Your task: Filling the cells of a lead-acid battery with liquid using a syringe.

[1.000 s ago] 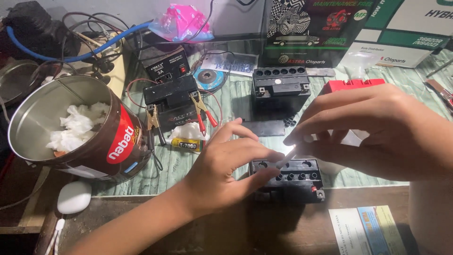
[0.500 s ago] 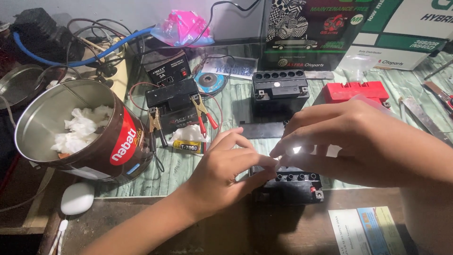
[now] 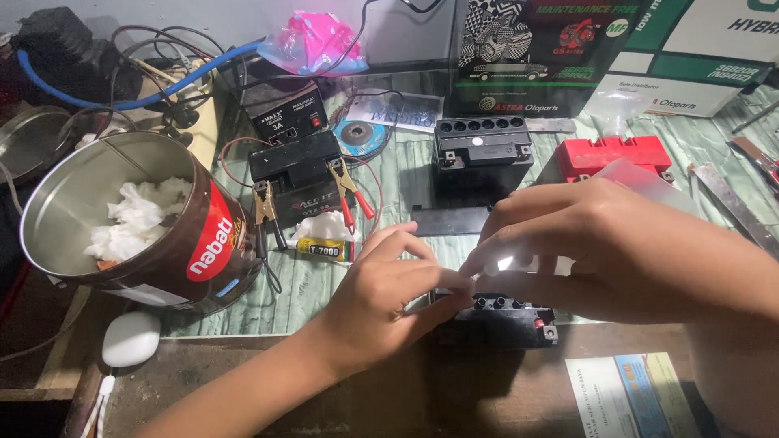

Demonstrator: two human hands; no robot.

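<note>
So both hands sat over the small black battery [image 3: 507, 318]. Left hand [image 3: 389, 296] pinched its edge; couldn't tell what the right hand [image 3: 617, 247] gripped.

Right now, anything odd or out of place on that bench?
The big round tin lies tipped toward its side, open mouth showing white wadding. A black strip lies loose beside the far battery. Both hands meet over the near battery.

Two bare forearms, left hand [image 3: 389, 296] and right hand [image 3: 617, 243] ungloved, ringless.
</note>
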